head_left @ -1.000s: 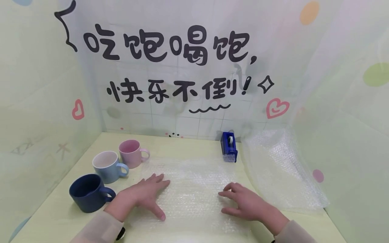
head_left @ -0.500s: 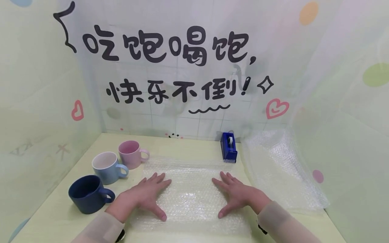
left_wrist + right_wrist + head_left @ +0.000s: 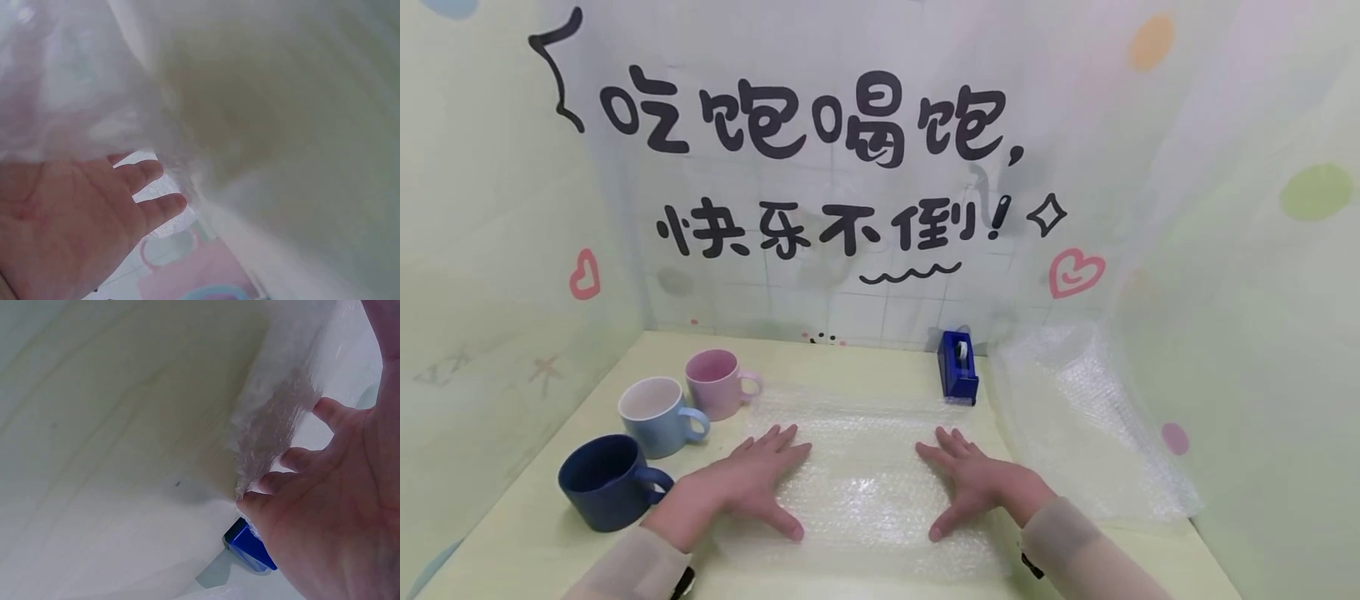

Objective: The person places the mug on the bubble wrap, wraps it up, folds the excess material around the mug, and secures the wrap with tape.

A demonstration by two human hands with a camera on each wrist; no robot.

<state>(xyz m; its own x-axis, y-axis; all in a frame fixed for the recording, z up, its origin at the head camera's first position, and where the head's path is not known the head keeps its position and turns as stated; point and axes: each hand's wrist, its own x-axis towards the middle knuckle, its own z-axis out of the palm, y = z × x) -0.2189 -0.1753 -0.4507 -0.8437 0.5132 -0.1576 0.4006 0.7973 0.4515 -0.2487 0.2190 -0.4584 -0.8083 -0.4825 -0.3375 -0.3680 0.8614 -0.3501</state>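
Note:
A sheet of clear bubble wrap lies flat on the table in the head view. On its left part rests my left hand, fingers spread and thumb pointing inward. My right hand lies on the right part in the same way, fingers apart. Neither hand grips anything. In the right wrist view, the fingertips touch the edge of the bubble wrap. The left wrist view shows the palm of my left hand against the plastic, with part of its fingers hidden.
A navy mug, a light blue mug and a pink mug stand in a row at the left. Behind the sheet is a blue tape dispenser. More bubble wrap lies at the right, by the side wall.
My right hand has moved a little left and forward, and its bent fingers have straightened and spread on the bubble wrap. My left hand has stayed nearly still. The head view has shifted slightly.

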